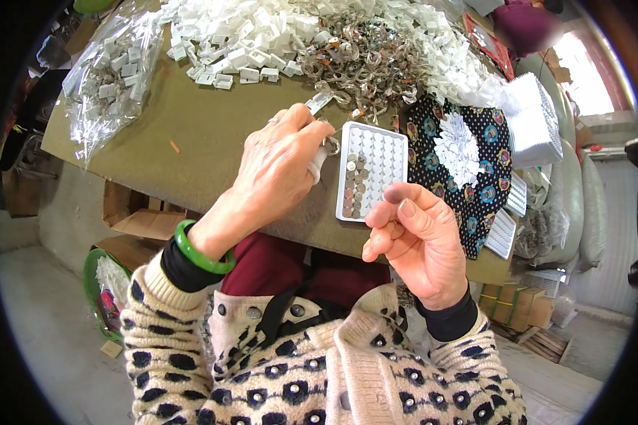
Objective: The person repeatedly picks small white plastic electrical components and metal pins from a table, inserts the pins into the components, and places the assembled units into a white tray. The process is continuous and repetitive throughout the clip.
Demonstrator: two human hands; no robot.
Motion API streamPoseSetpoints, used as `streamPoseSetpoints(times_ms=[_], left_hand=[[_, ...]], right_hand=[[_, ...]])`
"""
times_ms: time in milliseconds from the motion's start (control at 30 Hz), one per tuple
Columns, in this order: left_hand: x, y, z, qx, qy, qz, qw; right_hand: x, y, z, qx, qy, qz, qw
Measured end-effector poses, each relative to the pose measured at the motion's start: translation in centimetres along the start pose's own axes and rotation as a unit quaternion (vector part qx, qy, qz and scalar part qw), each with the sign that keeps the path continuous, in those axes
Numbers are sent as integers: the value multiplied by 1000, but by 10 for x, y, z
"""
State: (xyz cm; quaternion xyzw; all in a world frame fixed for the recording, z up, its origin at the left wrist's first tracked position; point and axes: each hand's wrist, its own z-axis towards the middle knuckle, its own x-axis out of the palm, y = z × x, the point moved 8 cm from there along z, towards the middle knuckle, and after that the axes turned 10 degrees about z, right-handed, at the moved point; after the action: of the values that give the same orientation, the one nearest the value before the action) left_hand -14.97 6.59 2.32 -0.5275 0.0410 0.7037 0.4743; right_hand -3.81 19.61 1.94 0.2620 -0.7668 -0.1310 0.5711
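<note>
My left hand (280, 156) is closed around a small white plastic piece (319, 164), mostly hidden by the fingers, with a clear loop (331, 146) standing out by the fingertips. Just right of it lies a white tray (371, 129) with rows of small pockets. Round metal discs like button cells (355, 185) fill part of its left side. My right hand (424, 244) is over the tray's near right corner, palm turned up, thumb and fingertips drawn together. Whatever is between those fingertips, if anything, is too small to make out.
White plastic casings (244, 39) and tangled clear loops (361, 67) are heaped across the far table. A clear bag of parts (113, 74) lies far left. On the right, a patterned cloth (429, 120) bears white slips (459, 150), beside stacked white trays (535, 120). A green basket (92, 283) stands lower left.
</note>
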Motion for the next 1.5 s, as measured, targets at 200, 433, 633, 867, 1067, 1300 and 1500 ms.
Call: streamPoseSetpoints(times_ms=[200,433,633,867,1067,1300,1500], left_hand=[[28,7,16,-8,67,86,994],[34,13,21,-34,69,85,993],[30,12,17,-20,50,114,992],[-6,16,1,-78,-28,9,997],[-10,-22,-48,-178,76,-351,916],[19,-47,-77,-218,115,-548,799],[-2,-40,-75,-167,-6,-399,902]], right_hand=[[-2,5,-5,-12,3,0,1000],[-7,4,-9,-3,-6,-3,1000],[-7,-2,-12,11,-8,-8,1000],[-1,2,-10,-36,-7,-87,996],[12,1,11,-148,2,-228,962],[12,-22,11,-90,38,-171,980],[12,-7,-1,-205,18,-229,951]])
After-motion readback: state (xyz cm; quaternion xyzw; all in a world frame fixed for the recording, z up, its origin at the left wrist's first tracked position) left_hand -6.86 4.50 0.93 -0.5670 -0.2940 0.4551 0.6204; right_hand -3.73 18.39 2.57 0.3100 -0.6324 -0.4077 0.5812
